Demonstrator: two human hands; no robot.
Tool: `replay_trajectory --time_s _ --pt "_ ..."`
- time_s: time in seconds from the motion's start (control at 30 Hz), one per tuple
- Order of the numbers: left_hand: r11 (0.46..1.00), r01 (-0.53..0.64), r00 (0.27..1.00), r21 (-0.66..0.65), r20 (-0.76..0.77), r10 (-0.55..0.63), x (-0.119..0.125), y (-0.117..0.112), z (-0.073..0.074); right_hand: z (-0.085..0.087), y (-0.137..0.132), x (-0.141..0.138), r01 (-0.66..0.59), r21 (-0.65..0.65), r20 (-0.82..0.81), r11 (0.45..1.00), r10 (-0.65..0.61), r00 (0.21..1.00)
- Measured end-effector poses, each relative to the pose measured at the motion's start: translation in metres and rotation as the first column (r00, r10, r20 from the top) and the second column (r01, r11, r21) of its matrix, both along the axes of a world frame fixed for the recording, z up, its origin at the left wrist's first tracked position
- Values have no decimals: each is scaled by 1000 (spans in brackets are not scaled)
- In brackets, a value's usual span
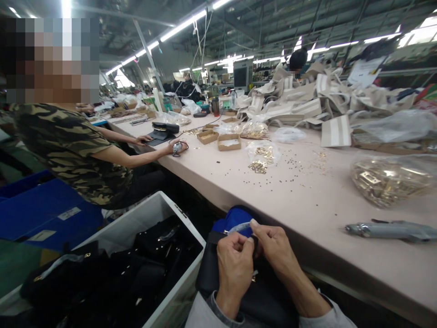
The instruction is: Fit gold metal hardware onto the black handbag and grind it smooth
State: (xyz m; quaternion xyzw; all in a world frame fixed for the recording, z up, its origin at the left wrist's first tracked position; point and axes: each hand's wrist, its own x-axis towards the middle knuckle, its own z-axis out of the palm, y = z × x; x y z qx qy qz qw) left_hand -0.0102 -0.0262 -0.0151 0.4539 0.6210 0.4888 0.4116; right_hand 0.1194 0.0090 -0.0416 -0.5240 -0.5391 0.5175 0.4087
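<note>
At the left, a co-worker [68, 150] in a camouflage top sits along the table [191, 168], with a blue bin [68, 214] behind. One of the co-worker's hands rests by a black purse [165, 130] on the table; the other grasps a small grey device [177, 148]. Nearer, a white crate [170, 202] holds a heap of dark goods [129, 273] with gold fittings.

Right of the crate, just off the table's near edge, is the black bag [266, 294], with a blue part [235, 218] showing at its far end. The left hand [235, 266] is bent in a pinch on it, thumb against curled fingers. The right hand [276, 248] touches the left and also grips it, its thumb tip at a clear strip [239, 227] on the blue. What exactly lies between the fingertips is mostly hidden.

Beyond, on the table, stand cardboard trays [229, 144], then an open pouch [261, 155] of gold parts with dark bits [262, 182] scattered near it. Farther right are piled beige straps [293, 102], a bulging sack [385, 182] of gold plates and, nearer, a grey driver [389, 230] lying flat.
</note>
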Motion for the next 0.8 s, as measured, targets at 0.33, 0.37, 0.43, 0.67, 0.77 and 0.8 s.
replay_trajectory --time_s 0.33,0.37,0.43,0.67,0.77,0.8 --pt "1000 -24 1000 -13 5 24 -3 1 0 1 -1 2 -59 -60 -117 996 52 992" --pt "1000 -24 1000 -12 -4 23 -3 1 -1 1 -1 2 -56 -53 -86 997 51 995" --pt "1000 -24 999 -15 -24 23 -4 1 -3 -1 -1 1 -40 -29 -7 999 40 999" --pt "999 -5 1000 -35 0 5 -3 1 -6 0 -1 -2 -18 -31 56 999 19 998" --pt "999 -15 1000 -33 -4 15 -3 1 -3 2 -1 0 -29 -66 -47 997 26 999" --pt "999 -16 1000 -30 -4 16 -3 1 -3 2 -1 0 -29 -74 -70 997 24 997"
